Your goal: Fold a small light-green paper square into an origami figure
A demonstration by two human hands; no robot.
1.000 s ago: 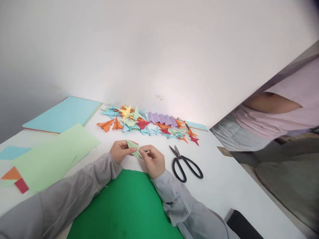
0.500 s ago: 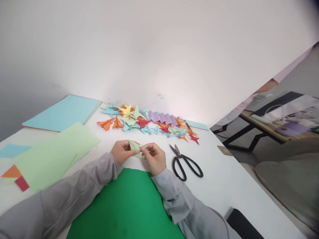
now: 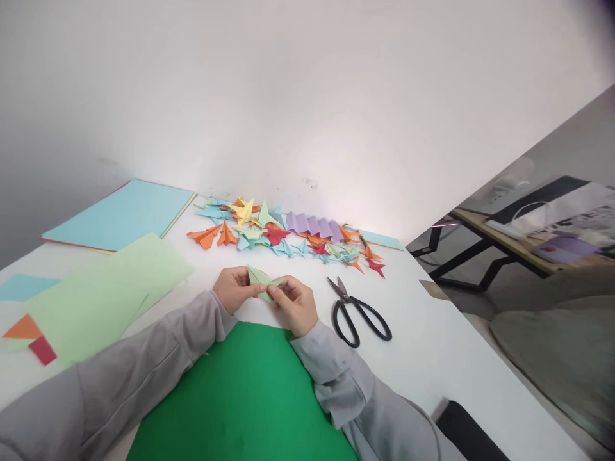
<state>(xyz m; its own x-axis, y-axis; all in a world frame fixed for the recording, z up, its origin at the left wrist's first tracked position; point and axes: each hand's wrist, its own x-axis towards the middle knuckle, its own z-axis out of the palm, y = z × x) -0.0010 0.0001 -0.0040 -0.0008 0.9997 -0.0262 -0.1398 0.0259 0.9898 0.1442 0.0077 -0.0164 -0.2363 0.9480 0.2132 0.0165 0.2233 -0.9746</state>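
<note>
Between my two hands is a small piece of folded light green paper (image 3: 260, 278), held up just above the table. My left hand (image 3: 235, 289) pinches its left side between thumb and fingers. On the other side my right hand (image 3: 296, 306) grips it, thumb and fingertips pressed close to the left thumb. Part of the paper is hidden behind the fingers. Below the wrists lies a green sheet (image 3: 240, 390). Black-handled scissors (image 3: 355, 310) rest, blades parted, to the right of my right hand.
Folded paper shapes in several colours (image 3: 276, 235) are heaped along the wall, with a pleated purple strip (image 3: 313, 226) among them. Blue sheets (image 3: 120, 214) and light green sheets (image 3: 106, 301) lie left. Orange (image 3: 23, 327) and red scraps (image 3: 43, 350) are nearby. A black object (image 3: 468, 432) sits front right.
The green paper's pointed left part now stands higher and shows more. My right hand has shifted slightly left, bringing the thumbs together. A person's arm at the far right has left the view.
</note>
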